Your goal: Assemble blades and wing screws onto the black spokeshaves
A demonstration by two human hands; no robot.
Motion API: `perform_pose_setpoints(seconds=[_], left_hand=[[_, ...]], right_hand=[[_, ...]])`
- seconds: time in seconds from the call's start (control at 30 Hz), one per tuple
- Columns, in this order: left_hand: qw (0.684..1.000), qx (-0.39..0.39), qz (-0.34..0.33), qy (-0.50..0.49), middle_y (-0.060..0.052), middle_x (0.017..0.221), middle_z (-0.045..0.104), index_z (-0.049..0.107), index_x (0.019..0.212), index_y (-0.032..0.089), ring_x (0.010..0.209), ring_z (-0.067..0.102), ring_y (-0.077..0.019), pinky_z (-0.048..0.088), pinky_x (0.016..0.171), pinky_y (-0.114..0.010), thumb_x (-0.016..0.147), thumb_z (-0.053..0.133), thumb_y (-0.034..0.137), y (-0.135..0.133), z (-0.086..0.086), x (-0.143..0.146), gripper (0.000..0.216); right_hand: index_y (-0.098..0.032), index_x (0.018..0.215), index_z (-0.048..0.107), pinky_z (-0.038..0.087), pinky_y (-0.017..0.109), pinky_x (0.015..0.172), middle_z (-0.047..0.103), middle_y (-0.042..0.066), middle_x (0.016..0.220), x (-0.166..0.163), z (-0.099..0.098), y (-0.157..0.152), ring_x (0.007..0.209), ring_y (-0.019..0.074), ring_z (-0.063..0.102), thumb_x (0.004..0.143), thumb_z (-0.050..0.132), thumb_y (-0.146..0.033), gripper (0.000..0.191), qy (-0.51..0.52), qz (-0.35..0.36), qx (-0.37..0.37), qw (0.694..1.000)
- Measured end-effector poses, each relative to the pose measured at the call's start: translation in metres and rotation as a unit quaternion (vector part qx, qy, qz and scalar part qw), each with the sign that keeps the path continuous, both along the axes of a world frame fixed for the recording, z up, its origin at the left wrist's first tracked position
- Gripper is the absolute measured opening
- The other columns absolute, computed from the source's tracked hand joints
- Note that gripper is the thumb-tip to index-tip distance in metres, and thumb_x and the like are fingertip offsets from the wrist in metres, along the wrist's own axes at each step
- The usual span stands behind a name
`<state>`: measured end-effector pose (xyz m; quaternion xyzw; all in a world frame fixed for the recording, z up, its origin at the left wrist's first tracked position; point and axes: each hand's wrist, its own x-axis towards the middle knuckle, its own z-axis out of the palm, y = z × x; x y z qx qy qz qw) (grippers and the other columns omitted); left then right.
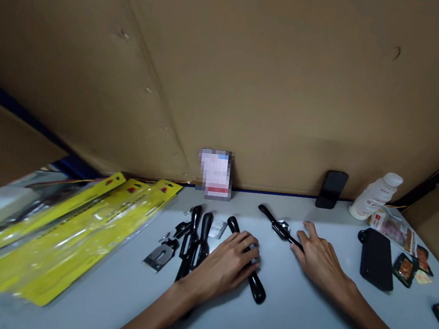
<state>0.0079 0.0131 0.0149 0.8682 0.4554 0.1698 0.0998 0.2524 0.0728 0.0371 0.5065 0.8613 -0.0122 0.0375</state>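
Note:
My left hand (229,254) is closed over the middle of a black spokeshave (257,289); both handle ends stick out and its centre is hidden. My right hand (320,251) has thumb and fingers around the near handle of a second spokeshave (281,229), which lies slanted with a shiny metal part at its middle. Left of my left hand, more black spokeshave bodies (193,235) lie side by side, partly covered by my wrist. Beside them are a flat metal blade (159,256) with a slot and a small black clamp piece (182,228). A silvery plate or packet (218,229) lies behind my left hand.
Yellow-backed clear plastic packages (106,236) cover the table's left side. Against the cardboard wall (274,86) stand a blurred-out upright item (216,174) and a black phone (332,190). To the right are a white bottle (375,196), a black case (377,259) and small food packets (404,269).

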Motion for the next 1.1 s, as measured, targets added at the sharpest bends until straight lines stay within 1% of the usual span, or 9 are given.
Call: perform_pose_setpoints(seconds=[0.17,0.27,0.43,0.57,0.73,0.8,0.9,1.0,1.1], left_hand=[[1.000,0.014,-0.005,-0.001,-0.010,0.111,0.060,0.061,0.094,0.018,0.103,0.053,-0.0255,0.047,0.089,-0.042,0.098,0.050,0.025,-0.001,0.001,0.000,0.014],[0.999,0.028,0.014,0.012,-0.011,0.108,0.058,0.062,0.095,0.018,0.097,0.054,-0.0257,0.047,0.084,-0.042,0.097,0.049,0.028,-0.001,0.007,-0.006,0.017],[0.997,-0.055,0.023,0.055,-0.007,0.095,0.059,0.061,0.102,0.019,0.083,0.059,-0.0233,0.048,0.073,-0.036,0.096,0.053,0.039,0.000,0.017,-0.020,0.022],[0.995,-0.077,0.027,0.054,-0.007,0.103,0.060,0.061,0.116,0.023,0.090,0.062,-0.0256,0.050,0.075,-0.038,0.090,0.063,0.037,-0.001,0.015,-0.017,0.029],[0.999,-0.037,-0.004,0.002,-0.011,0.113,0.060,0.051,0.137,0.024,0.103,0.059,-0.0270,0.054,0.086,-0.044,0.096,0.055,0.030,-0.006,0.003,0.000,0.042],[0.999,-0.020,-0.019,-0.016,-0.012,0.127,0.058,0.040,0.147,0.026,0.115,0.057,-0.0292,0.052,0.096,-0.049,0.096,0.054,0.030,-0.008,0.000,0.003,0.053],[0.999,-0.009,-0.026,-0.019,-0.012,0.140,0.053,0.033,0.152,0.028,0.127,0.053,-0.0306,0.047,0.105,-0.056,0.096,0.054,0.028,-0.009,-0.001,0.004,0.060],[0.999,-0.015,-0.046,-0.006,-0.012,0.144,0.052,0.040,0.147,0.027,0.133,0.050,-0.0311,0.045,0.107,-0.058,0.094,0.056,0.026,-0.007,-0.001,0.004,0.056],[0.998,-0.022,-0.062,0.013,-0.014,0.150,0.046,0.052,0.136,0.023,0.139,0.044,-0.0327,0.043,0.109,-0.057,0.092,0.060,0.026,-0.006,-0.001,0.005,0.045]], right_hand=[[-0.016,0.144,0.041,0.051,0.035,0.068,0.054,0.016,0.134,-0.002,-0.005,-0.002,0.086,0.0257,0.070,0.102,0.046,-0.031,0.046,-0.001,0.000,0.007,1.000],[-0.016,0.150,0.033,0.051,0.035,0.069,0.054,0.018,0.136,-0.002,-0.004,-0.002,0.086,0.0257,0.070,0.102,0.046,-0.030,0.052,-0.007,-0.013,0.017,1.000],[-0.019,0.118,0.062,0.047,0.032,0.065,0.067,0.012,0.110,0.004,0.007,0.003,0.081,0.0252,0.070,0.102,0.043,-0.027,0.026,-0.063,-0.024,-0.004,0.998],[-0.018,0.109,0.065,0.045,0.033,0.068,0.068,0.011,0.108,0.014,0.015,0.008,0.086,0.0264,0.069,0.100,0.047,-0.027,0.022,-0.067,-0.016,-0.026,0.997],[-0.017,0.102,0.068,0.045,0.036,0.072,0.070,0.012,0.101,0.028,0.025,0.009,0.090,0.0290,0.068,0.095,0.053,-0.022,0.017,-0.077,-0.023,-0.069,0.994],[-0.016,0.107,0.067,0.046,0.037,0.073,0.068,0.014,0.106,0.033,0.027,0.010,0.091,0.0293,0.068,0.095,0.053,-0.022,0.019,-0.067,-0.028,-0.059,0.996],[-0.015,0.133,0.056,0.049,0.040,0.075,0.062,0.018,0.123,0.037,0.023,0.012,0.097,0.0307,0.067,0.096,0.051,-0.025,0.039,-0.031,-0.034,-0.012,0.999],[-0.018,0.152,0.037,0.051,0.043,0.088,0.049,0.019,0.145,0.037,0.011,0.014,0.122,0.0333,0.056,0.095,0.051,-0.026,0.058,0.025,-0.002,0.034,0.999],[-0.025,0.151,0.042,0.045,0.049,0.101,0.040,0.016,0.155,0.037,-0.002,0.013,0.136,0.0343,0.044,0.092,0.056,-0.024,0.061,0.046,0.056,0.025,0.997]])
